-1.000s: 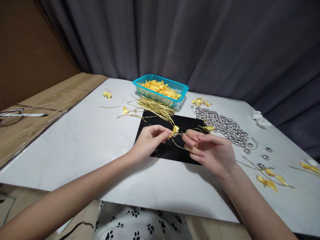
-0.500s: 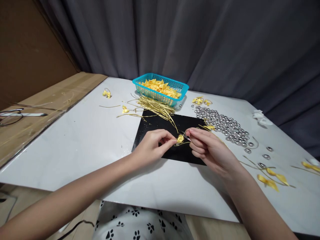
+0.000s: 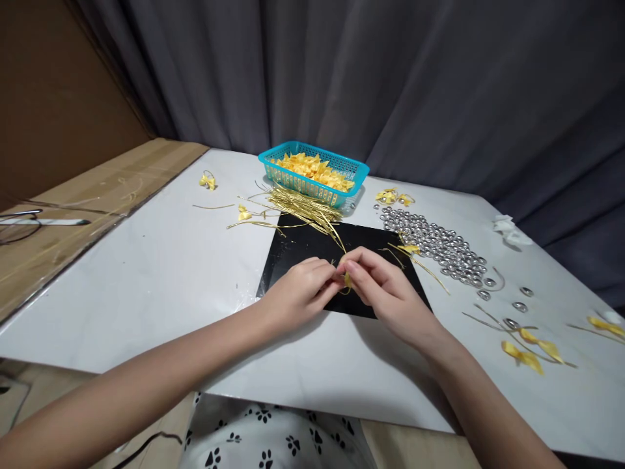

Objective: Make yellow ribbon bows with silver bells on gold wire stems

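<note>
Above the black mat (image 3: 297, 244), my left hand (image 3: 303, 286) and my right hand (image 3: 385, 286) meet at the fingertips, both closed in a pinch. Between them is a small yellow ribbon bow (image 3: 347, 280), partly covered by my fingers, with a bit of gold cord curving below it. The left fingers grip the bow's left side. The right thumb and forefinger close over its top, where the cord they pinch is mostly hidden. Just beyond my hands lies a bundle of gold cords (image 3: 305, 207), one strand reaching toward my fingertips.
Behind the bundle stands a turquoise basket (image 3: 362, 174) of yellow bows. Many silver oval beads (image 3: 432, 242) spread to the right of the mat. Loose bows with cords (image 3: 522, 357) lie at front right, and a bow with a ring (image 3: 208, 181) at back left. Glasses (image 3: 22, 225) rest on cardboard far left.
My right hand has moved left, bringing its fingertips against the left hand's at the bow. The cord that stretched between the hands is now mostly covered.
</note>
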A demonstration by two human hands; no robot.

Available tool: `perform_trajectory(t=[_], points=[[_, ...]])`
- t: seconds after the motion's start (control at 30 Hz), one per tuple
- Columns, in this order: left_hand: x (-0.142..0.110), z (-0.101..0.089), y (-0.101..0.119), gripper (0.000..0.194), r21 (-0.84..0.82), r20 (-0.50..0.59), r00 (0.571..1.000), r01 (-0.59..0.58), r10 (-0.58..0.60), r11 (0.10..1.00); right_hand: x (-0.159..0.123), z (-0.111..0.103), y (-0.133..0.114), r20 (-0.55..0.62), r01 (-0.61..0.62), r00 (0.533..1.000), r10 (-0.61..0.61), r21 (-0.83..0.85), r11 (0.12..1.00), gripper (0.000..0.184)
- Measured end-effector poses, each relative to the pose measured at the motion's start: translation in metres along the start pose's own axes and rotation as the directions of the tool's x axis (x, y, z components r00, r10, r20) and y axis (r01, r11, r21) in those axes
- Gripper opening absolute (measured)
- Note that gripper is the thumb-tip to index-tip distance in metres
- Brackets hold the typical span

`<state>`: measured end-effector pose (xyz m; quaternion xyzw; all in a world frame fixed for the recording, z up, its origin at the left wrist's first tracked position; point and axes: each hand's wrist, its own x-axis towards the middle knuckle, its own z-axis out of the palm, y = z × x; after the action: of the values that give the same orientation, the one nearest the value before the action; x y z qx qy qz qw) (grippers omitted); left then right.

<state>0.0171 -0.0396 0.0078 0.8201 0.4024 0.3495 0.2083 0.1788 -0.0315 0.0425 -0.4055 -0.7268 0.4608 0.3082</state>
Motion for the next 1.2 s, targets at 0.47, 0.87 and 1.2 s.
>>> perform_trajectory(t=[0.47,0.87,1.2], points=[[0.010,-0.007,-0.005,0.011,-0.687,0.097,0.863,0.418,-0.495,0.595,-0.002,-0.018,0.000,0.345,0.106,0.938,0.036,-0.382,0.918,0.026],[0.012,-0.009,-0.005,0.005,-0.826,0.178,0.794,0.442,-0.582,0.351,0.002,-0.026,0.007,0.121,-0.171,0.973,0.197,-0.199,0.965,0.023],[0.012,-0.007,-0.006,0.005,-0.869,0.197,0.769,0.424,-0.609,0.255,0.002,-0.020,0.012,0.050,-0.180,0.979,0.196,-0.227,0.957,0.020]])
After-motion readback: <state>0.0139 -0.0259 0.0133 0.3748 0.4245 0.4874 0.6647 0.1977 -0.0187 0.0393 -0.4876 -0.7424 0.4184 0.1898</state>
